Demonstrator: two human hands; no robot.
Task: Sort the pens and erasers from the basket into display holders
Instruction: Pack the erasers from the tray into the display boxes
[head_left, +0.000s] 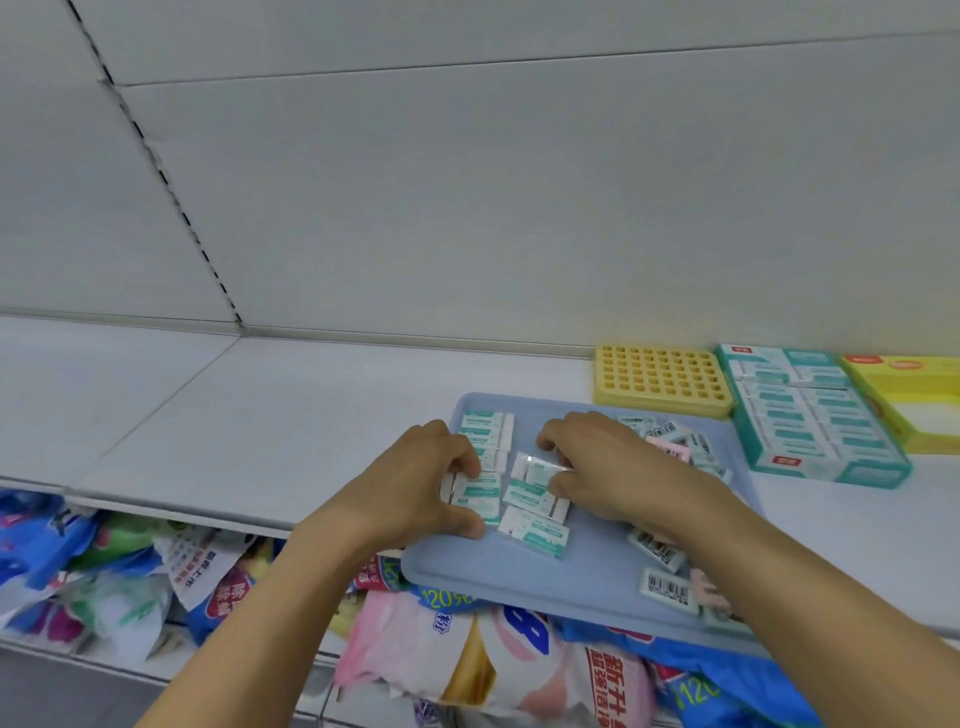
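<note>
A pale blue tray lies on the white shelf and juts over its front edge. Several teal-and-white wrapped erasers lie in its middle. My left hand pinches a small stack of these erasers between thumb and curled fingers. My right hand has its fingers curled over a clear-wrapped eraser. More erasers with barcodes and pink ones lie at the tray's right side, partly hidden by my right arm.
A yellow holder with a grid of holes stands behind the tray. A teal display box of erasers and a yellow box sit to the right. Colourful bags fill the shelf below.
</note>
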